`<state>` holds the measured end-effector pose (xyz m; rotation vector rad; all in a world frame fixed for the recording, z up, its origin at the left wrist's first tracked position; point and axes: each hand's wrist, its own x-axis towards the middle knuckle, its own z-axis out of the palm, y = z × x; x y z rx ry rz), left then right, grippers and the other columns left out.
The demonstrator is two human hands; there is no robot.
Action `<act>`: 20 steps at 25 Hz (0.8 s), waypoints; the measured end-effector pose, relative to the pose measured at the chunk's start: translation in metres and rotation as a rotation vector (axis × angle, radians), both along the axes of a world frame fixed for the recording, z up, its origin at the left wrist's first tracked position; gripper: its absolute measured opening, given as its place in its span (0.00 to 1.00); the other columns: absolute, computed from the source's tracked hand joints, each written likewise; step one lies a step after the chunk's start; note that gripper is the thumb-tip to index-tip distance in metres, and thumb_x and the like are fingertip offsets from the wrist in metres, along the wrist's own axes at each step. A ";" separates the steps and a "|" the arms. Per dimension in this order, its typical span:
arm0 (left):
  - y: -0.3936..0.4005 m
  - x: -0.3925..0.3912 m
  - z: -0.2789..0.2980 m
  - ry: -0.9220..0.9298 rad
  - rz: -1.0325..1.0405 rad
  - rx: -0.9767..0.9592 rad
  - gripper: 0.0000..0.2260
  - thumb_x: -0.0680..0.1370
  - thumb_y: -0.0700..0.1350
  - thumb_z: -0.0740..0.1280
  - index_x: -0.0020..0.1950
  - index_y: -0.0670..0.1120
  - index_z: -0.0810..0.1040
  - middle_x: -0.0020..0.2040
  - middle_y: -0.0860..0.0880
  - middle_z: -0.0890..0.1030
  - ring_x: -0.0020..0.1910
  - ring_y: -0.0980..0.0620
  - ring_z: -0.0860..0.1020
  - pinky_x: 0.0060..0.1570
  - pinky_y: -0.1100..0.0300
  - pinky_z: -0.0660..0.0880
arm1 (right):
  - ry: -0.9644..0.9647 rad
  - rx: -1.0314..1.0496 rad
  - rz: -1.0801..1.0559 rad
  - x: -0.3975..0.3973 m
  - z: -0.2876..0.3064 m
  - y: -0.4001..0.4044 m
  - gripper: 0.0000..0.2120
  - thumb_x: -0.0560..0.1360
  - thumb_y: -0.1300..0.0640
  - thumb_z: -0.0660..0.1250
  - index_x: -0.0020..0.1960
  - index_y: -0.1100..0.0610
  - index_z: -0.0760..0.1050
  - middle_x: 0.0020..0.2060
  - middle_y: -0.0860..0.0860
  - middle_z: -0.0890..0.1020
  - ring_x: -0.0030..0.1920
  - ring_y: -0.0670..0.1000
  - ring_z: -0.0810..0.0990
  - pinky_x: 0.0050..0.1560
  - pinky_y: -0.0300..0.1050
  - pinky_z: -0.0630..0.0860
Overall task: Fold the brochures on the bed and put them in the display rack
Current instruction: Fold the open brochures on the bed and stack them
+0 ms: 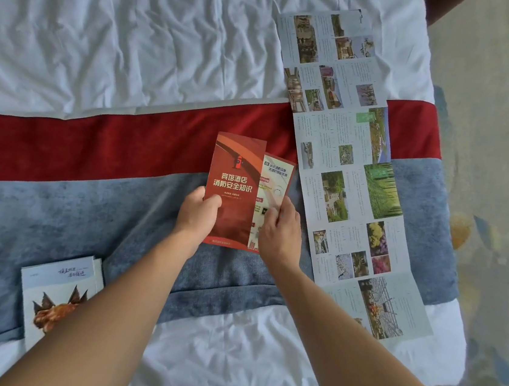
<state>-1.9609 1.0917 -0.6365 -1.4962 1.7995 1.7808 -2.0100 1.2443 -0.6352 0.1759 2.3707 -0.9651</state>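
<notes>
Head view: both hands (237, 222) pinch the red brochure (236, 187) between them.

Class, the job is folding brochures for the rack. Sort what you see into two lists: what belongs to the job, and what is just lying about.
Belongs to the job:
red brochure, held in both hands
long brochure, unfolded
white brochure

Lying about:
bed
runner
carpet

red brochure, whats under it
The red brochure, gripped by the left hand and right hand, lies over the bed's blue band and red band. Whatever sits directly beneath the paper is covered.
</notes>
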 end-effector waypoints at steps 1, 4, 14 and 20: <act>0.000 0.001 0.002 0.024 0.028 0.031 0.08 0.71 0.45 0.61 0.40 0.52 0.81 0.37 0.56 0.84 0.35 0.58 0.81 0.31 0.64 0.73 | -0.020 -0.036 -0.033 0.000 0.003 -0.004 0.21 0.81 0.49 0.53 0.73 0.52 0.65 0.64 0.51 0.76 0.60 0.52 0.74 0.60 0.53 0.73; 0.001 0.004 0.007 0.048 0.173 0.156 0.10 0.68 0.44 0.61 0.36 0.53 0.81 0.37 0.53 0.84 0.39 0.51 0.81 0.39 0.56 0.79 | -0.092 -0.146 -0.129 0.002 0.010 -0.012 0.21 0.80 0.44 0.51 0.66 0.52 0.71 0.55 0.49 0.82 0.54 0.51 0.80 0.55 0.54 0.76; 0.010 0.006 0.004 0.001 0.037 0.066 0.07 0.71 0.44 0.66 0.42 0.51 0.83 0.40 0.56 0.85 0.42 0.54 0.81 0.41 0.58 0.75 | -0.148 -0.140 -0.152 0.001 0.008 0.000 0.19 0.77 0.40 0.53 0.43 0.49 0.78 0.41 0.45 0.83 0.45 0.49 0.81 0.47 0.50 0.78; 0.025 0.009 -0.010 -0.102 -0.222 -0.193 0.05 0.74 0.46 0.70 0.42 0.46 0.77 0.42 0.50 0.82 0.44 0.48 0.79 0.44 0.53 0.74 | -0.202 -0.237 -0.146 -0.001 0.008 0.005 0.26 0.71 0.30 0.60 0.43 0.52 0.83 0.38 0.47 0.85 0.42 0.46 0.84 0.45 0.46 0.79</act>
